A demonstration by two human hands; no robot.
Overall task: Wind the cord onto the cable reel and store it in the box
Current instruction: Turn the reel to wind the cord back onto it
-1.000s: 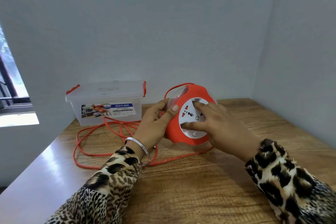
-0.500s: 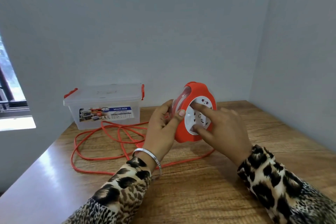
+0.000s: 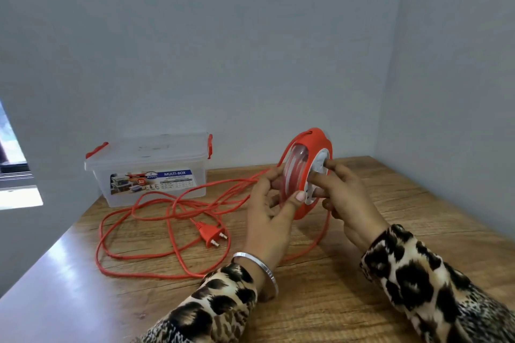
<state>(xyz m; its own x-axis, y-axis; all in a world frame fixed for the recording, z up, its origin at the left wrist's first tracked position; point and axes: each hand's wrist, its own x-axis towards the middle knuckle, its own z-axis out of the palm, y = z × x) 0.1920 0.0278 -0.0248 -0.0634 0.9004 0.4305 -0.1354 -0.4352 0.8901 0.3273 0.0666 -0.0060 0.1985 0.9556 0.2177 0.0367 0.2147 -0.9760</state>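
An orange cable reel [image 3: 312,147] with a clear side and a white socket face is held upright above the wooden table [image 3: 362,231]. My left hand [image 3: 273,220] grips its clear side and rim, thumb on the orange edge. My right hand [image 3: 345,198] has its fingers curled on the white socket face. A few turns of orange cord show inside the reel. The rest of the orange cord [image 3: 156,209] lies in loose loops on the table, its two-pin plug [image 3: 210,235] on top of them. The clear box [image 3: 150,170] with red latches stands lidded at the back left.
Grey walls close the table at the back and right. A window edge [image 3: 16,175] shows at the far left. The table's left edge runs diagonally beside the cord loops.
The reel has turned edge-on toward me and been lifted a little. The plug has come into sight on the table and the cord loops have shifted. The view has swung to the right.
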